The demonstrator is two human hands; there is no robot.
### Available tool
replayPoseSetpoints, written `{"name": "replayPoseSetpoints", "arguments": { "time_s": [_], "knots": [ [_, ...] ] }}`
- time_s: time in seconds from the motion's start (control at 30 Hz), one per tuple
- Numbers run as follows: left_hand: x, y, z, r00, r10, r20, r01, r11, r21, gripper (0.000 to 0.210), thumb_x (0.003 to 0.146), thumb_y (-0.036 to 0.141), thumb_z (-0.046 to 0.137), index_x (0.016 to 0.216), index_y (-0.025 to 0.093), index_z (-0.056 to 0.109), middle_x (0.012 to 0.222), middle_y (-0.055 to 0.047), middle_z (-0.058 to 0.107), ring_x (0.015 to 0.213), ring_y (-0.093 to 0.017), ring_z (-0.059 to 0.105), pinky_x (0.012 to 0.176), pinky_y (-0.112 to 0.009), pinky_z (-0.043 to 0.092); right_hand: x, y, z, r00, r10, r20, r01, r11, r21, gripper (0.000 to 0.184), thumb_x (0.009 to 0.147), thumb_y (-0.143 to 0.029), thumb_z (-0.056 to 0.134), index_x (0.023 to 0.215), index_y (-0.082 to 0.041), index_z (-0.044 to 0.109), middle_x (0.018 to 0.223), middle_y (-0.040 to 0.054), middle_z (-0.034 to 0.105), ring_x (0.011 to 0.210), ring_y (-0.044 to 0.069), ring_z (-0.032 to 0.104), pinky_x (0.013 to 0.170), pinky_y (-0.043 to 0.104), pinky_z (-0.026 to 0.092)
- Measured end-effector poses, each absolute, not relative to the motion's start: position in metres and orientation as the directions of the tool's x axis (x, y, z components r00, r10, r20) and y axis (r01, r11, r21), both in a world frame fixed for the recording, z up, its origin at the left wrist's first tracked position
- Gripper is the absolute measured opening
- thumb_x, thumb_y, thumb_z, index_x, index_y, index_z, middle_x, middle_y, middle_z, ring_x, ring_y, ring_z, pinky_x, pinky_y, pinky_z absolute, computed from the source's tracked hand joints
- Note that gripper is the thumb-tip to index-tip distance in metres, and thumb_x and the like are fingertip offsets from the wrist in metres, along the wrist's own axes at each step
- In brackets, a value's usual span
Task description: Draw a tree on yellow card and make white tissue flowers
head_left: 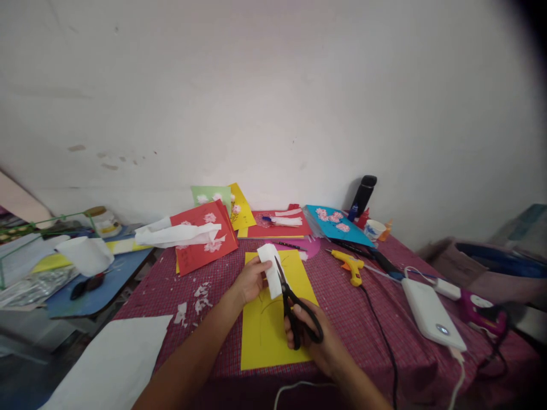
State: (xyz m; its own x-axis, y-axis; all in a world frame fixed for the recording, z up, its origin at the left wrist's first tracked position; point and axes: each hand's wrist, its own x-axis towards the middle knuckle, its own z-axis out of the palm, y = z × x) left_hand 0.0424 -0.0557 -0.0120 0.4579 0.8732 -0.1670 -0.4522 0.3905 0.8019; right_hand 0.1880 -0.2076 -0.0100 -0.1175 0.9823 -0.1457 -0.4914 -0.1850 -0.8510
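Observation:
My left hand (251, 278) pinches a folded strip of white tissue paper (269, 267) by its left edge. Black-handled scissors (291, 302) are in my right hand (318, 336), with fingers through the loops. The blades point up and away from me and lie against the right side of the strip. Whether they cut into it I cannot tell. Beneath both hands lies a yellow sheet of card (273, 347) with thin pencil-like lines drawn on it.
To the right are a yellow glue gun (352, 266) with a trailing cord and a white power bank (431, 313). Red cards (196, 259) with pink paper flowers and white tissue lie at back left; a blue card (342, 230) at back right. White paper scraps (201, 299) dot the tablecloth.

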Motion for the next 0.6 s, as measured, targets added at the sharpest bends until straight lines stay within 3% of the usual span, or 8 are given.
{"name": "replayPoseSetpoints", "arguments": {
  "time_s": [0.2, 0.6],
  "knots": [
    [0.042, -0.059, -0.005, 0.425, 0.885, -0.189, -0.447, 0.387, 0.807, 0.035, 0.068, 0.020, 0.078, 0.100, 0.015, 0.063, 0.081, -0.005, 0.070, 0.064, -0.016, 0.065, 0.060, -0.028, 0.052, 0.189, -0.208, -0.010, -0.126, 0.976, -0.176, -0.507, -0.216, -0.835, 0.039, 0.082, -0.047, 0.068, 0.100, -0.016, 0.054, 0.072, 0.0035, 0.064, 0.054, 0.014, 0.058, 0.049, 0.027, 0.046],
    [0.042, -0.051, -0.017, 0.407, 0.900, -0.157, -0.521, 0.370, 0.769, 0.040, 0.069, 0.021, 0.079, 0.105, 0.016, 0.062, 0.092, -0.008, 0.072, 0.070, -0.017, 0.067, 0.064, -0.029, 0.053, 0.188, -0.208, -0.013, -0.115, 0.983, -0.143, -0.491, -0.181, -0.852, 0.031, 0.086, -0.041, 0.064, 0.098, -0.015, 0.053, 0.072, 0.0036, 0.063, 0.054, 0.014, 0.057, 0.049, 0.026, 0.045]
  ]
}}
